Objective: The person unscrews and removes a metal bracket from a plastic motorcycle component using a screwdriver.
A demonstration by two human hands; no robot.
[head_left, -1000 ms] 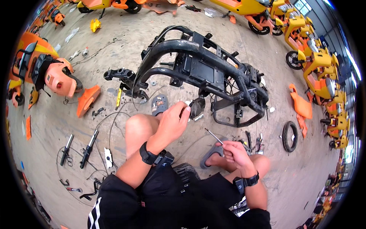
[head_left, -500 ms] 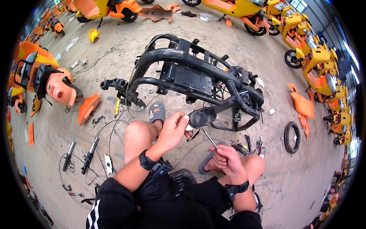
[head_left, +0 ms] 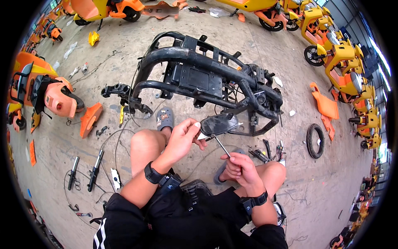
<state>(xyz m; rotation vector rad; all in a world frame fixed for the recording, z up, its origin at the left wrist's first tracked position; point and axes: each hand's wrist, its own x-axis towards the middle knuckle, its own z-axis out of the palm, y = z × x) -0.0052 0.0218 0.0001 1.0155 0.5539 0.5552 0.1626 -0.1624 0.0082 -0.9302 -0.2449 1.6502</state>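
Note:
My left hand (head_left: 185,133) is closed on the left end of a black oval part (head_left: 219,123) with a dull, scuffed face, thumb on top. A small white piece (head_left: 202,136) shows under the thumb. In my right hand (head_left: 243,168) is a thin metal screwdriver (head_left: 222,147), its shaft slanting up to the left. The tip is at the lower edge of the oval part; whether it sits in a screw I cannot tell. Just beyond lies a black tubular scooter frame (head_left: 199,62) on the floor. The oval part overlaps its near side, so any joint between them is hidden.
Two fork tubes (head_left: 95,170) and cables lie at the left. Orange panels (head_left: 91,120) sit farther out, beside a partly stripped scooter (head_left: 62,97). A tyre (head_left: 315,141) and an orange panel (head_left: 325,106) lie at the right. Yellow scooters (head_left: 344,62) stand in rows behind.
The screwdriver has moved up and left, its tip now against the oval part's lower edge. The oval part is tilted slightly differently in my left hand. The whole view has shifted a little.

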